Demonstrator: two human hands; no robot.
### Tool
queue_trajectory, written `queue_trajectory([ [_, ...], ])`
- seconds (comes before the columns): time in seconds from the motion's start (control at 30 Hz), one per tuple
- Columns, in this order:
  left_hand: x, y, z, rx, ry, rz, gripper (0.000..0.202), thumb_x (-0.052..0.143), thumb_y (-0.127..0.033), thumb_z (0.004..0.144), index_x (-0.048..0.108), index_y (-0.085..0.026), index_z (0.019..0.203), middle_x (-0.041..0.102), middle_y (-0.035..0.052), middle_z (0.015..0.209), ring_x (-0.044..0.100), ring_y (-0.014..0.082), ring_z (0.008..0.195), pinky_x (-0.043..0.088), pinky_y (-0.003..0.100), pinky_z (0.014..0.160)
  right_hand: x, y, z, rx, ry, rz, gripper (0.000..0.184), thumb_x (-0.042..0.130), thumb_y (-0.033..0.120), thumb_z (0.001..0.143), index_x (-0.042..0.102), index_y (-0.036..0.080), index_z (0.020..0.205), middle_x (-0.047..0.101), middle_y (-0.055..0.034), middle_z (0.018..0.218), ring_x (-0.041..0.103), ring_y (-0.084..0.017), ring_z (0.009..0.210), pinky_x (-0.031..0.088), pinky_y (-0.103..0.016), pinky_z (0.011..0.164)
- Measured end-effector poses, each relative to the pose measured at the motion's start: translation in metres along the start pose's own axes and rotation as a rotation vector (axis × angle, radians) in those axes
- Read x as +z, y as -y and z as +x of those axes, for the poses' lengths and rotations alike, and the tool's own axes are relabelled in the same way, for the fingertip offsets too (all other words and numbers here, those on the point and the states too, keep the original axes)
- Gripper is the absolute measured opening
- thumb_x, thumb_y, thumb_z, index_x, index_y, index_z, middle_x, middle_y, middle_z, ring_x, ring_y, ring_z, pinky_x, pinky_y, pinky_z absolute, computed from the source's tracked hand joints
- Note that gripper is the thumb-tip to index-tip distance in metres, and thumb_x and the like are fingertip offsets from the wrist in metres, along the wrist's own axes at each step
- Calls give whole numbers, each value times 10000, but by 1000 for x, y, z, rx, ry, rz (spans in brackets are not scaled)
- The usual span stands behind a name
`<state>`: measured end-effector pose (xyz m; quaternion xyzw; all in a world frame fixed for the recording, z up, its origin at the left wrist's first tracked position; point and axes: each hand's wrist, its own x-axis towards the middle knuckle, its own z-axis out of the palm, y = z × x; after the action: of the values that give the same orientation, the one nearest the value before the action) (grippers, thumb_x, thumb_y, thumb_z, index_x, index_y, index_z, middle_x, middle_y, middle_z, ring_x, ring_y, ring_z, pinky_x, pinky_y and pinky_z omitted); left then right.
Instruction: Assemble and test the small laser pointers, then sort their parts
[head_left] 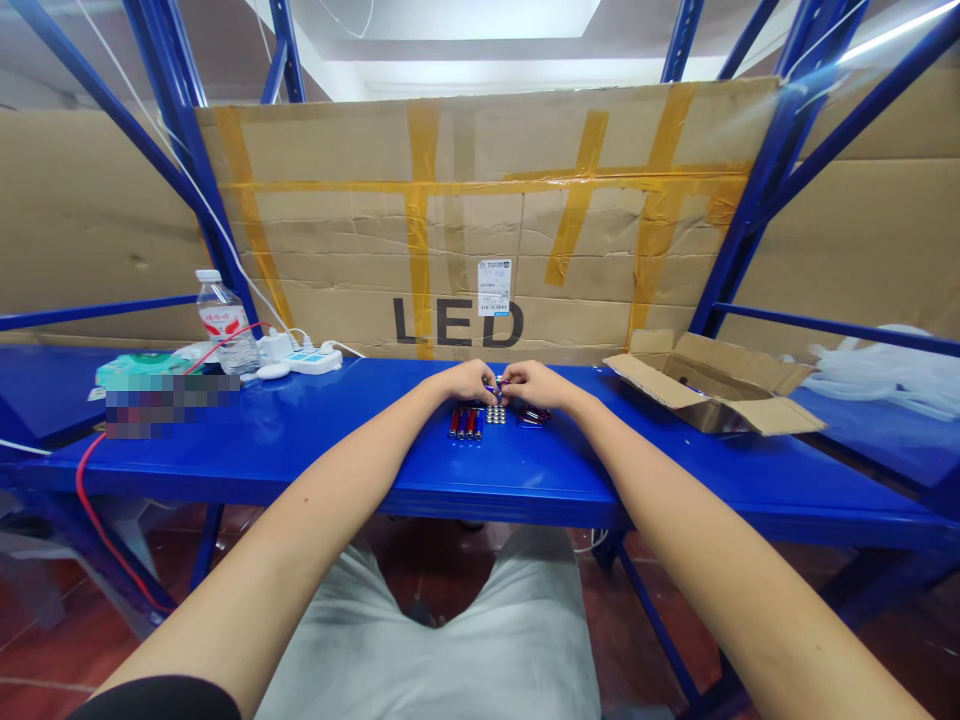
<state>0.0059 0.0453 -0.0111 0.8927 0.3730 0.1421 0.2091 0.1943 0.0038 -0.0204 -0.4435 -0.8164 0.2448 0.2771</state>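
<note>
My left hand [469, 381] and my right hand [531, 384] meet over the blue shelf top [315, 450], fingers curled. Between them they pinch a small purple battery [496, 385]. Just in front of my hands lies a row of several red and blue batteries [466, 423] side by side. Beside that row stands a small cluster of batteries [495, 414] showing their silver ends. More dark batteries [531, 415] lie under my right hand.
An open cardboard box [712, 385] sits to the right. At the left stand a water bottle [226, 325], a white power strip [311, 358] with cables, and a teal packet [139, 370]. A large taped cardboard sheet marked LED [480, 220] closes the back. White gloves [885, 375] lie far right.
</note>
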Motion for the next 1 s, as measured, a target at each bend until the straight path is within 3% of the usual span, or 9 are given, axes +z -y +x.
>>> queue_trajectory([
  [0.4,-2,-2,-1,-8,10,-15,238,733,-303,604,706,-136,771,632,-12,649,548,133,643,377,252,615,-2,2,0,-2,-5,11,75,587,211,858,619,156,818,752,-46,767,669,-145,685,475,-220,619],
  [0.57,-12,-3,-6,-97,-130,-16,407,752,-377,628,659,-145,949,659,11,778,572,153,719,402,246,635,-5,0,1,-17,-88,0,58,584,188,846,613,158,807,754,-53,754,676,-156,713,487,-238,666],
  [0.63,-17,-1,-11,-164,-174,-6,360,699,-347,690,632,-149,983,676,25,828,577,155,738,413,241,636,-5,-2,1,-18,-96,-23,51,579,173,845,615,163,810,760,-53,774,685,-160,750,493,-246,703],
  [0.8,-26,12,-30,-218,-130,110,110,587,-161,726,647,-147,817,700,54,861,594,150,769,419,225,672,-3,-4,1,23,-67,-63,59,582,180,861,600,176,805,766,-50,811,694,-159,767,497,-241,707],
  [1.0,-32,21,-56,-311,-62,137,71,655,-165,638,680,-151,703,719,49,793,602,155,721,420,226,657,-5,-7,1,26,-83,-84,54,591,180,859,600,178,806,764,-47,803,694,-160,754,495,-244,722],
])
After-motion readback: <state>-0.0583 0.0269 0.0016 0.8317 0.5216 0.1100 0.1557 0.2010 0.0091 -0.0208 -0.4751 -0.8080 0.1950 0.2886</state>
